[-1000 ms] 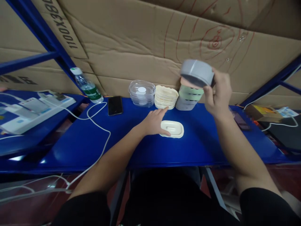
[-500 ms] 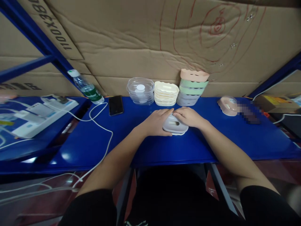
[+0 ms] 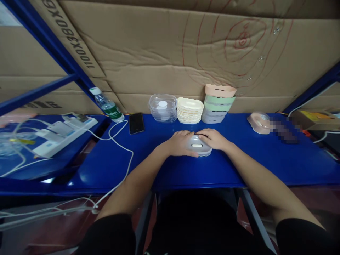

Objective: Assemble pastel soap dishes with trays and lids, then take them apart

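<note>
A small pale grey plastic box with a slot in its top lies on the blue table in front of me. My left hand is wrapped round its left side, thumb along the near edge. At the far right corner my right hand grips the box, fingers bent over its back edge. The two hands' fingertips almost meet behind it. A light strip shows in the slot. Behind stand a stack of clear plastic lids, a stack of cream scalloped trays and a stack of grey, green and peach boxes.
A pink box stands at the right beside a blurred patch. To the left are a phone, a leaning water bottle, a white power strip and a loose white cable. A cardboard wall closes off the back.
The view has tilted and shifted slightly. Both hands remain on the grey box, which now sits flatter; a light strip fills the slot that looked partly dark before.
</note>
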A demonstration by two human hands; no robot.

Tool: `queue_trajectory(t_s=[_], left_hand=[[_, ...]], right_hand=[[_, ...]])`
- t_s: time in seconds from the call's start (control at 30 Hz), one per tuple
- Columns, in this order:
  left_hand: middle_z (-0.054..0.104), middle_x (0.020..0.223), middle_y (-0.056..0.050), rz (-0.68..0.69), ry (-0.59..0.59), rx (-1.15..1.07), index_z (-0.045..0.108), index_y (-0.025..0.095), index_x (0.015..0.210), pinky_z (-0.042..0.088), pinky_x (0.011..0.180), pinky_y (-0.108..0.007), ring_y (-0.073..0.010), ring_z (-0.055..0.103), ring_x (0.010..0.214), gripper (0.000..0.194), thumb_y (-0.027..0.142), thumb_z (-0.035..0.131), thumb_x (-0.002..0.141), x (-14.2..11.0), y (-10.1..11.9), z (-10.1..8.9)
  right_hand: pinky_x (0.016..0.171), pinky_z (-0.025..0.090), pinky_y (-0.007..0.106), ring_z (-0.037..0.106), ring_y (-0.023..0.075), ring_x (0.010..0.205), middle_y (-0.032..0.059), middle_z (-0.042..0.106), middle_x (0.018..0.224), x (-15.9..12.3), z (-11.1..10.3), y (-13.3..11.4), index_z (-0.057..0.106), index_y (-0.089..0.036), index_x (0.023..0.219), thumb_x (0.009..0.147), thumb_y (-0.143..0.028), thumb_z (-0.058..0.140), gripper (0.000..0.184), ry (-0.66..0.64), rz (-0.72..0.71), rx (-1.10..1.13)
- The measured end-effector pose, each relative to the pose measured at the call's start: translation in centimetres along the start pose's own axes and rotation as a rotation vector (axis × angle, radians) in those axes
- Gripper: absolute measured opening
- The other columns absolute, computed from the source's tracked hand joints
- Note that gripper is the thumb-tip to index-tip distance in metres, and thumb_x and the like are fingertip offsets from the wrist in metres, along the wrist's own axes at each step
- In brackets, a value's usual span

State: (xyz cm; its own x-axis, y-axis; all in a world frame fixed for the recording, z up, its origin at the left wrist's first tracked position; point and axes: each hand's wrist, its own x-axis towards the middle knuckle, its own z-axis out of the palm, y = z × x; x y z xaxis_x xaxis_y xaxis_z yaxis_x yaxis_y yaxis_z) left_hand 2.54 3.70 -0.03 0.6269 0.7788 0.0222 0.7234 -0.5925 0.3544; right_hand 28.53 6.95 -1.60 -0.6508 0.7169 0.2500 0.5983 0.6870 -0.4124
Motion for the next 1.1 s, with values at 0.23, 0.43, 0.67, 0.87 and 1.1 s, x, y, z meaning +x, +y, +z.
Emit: queue_trajectory(t_s=[0.23, 0.43, 0.67, 0.87, 1.1], left_hand=[[0.065, 0.159, -0.015, -0.267, 0.725, 0.199, 0.075, 0.023, 0.138, 0.036, 0.129, -0.06, -0.0383, 0.053, 0.152, 0.039, 0.04, 0.059, 0.107, 0.7, -4.4, -6.4], [0.08, 0.133, -0.014, -0.413, 0.551, 0.368, 0.082, 0.023, 0.118, 0.027, 0.129, -0.071, -0.0385, 0.069, 0.128, 0.033, 0.024, 0.052, 0.103, 1.5, -7.0, -7.8], [0.083, 0.126, -0.01, -0.411, 0.618, 0.314, 0.081, 0.027, 0.107, 0.032, 0.127, -0.064, -0.0368, 0.07, 0.13, 0.017, 0.027, 0.067, 0.097, 1.7, -7.4, -8.0], [0.084, 0.124, -0.01, -0.488, 0.757, 0.197, 0.078, 0.024, 0.108, 0.042, 0.122, -0.055, -0.0324, 0.075, 0.126, 0.012, 0.032, 0.072, 0.101, 1.3, -6.8, -9.4], [0.074, 0.141, -0.009, -0.095, 1.15, 0.069, 0.067, 0.023, 0.095, 0.057, 0.112, -0.046, -0.0266, 0.075, 0.126, 0.016, 0.037, 0.072, 0.102, 0.0, -1.8, -5.9]], right_hand=[[0.11, 0.061, 0.05, 0.079, 0.032, 0.125, 0.0141, 0.083, 0.134, -0.1, -0.1, -0.1, 0.08, -0.019, 0.133, 0.111, -0.041, 0.052, 0.042, -0.012, 0.012, 0.006], [0.109, 0.061, 0.051, 0.078, 0.0321, 0.125, 0.0117, 0.083, 0.136, -0.5, 0.0, 0.1, 0.08, -0.023, 0.136, 0.111, -0.044, 0.055, 0.041, -0.01, 0.004, -0.007], [0.109, 0.061, 0.054, 0.077, 0.0333, 0.127, 0.0124, 0.082, 0.138, -0.6, 0.0, 0.3, 0.079, -0.023, 0.137, 0.11, -0.043, 0.059, 0.04, -0.02, -0.015, 0.007], [0.111, 0.059, 0.054, 0.076, 0.0329, 0.128, 0.0138, 0.08, 0.14, -0.6, -0.1, 0.0, 0.076, -0.021, 0.141, 0.111, -0.045, 0.056, 0.043, -0.035, -0.022, 0.001], [0.111, 0.06, 0.056, 0.073, 0.0377, 0.132, 0.0214, 0.069, 0.155, -0.5, -1.3, -1.0, 0.028, -0.02, 0.179, 0.092, -0.053, 0.083, 0.108, 0.37, 0.102, 0.17]])
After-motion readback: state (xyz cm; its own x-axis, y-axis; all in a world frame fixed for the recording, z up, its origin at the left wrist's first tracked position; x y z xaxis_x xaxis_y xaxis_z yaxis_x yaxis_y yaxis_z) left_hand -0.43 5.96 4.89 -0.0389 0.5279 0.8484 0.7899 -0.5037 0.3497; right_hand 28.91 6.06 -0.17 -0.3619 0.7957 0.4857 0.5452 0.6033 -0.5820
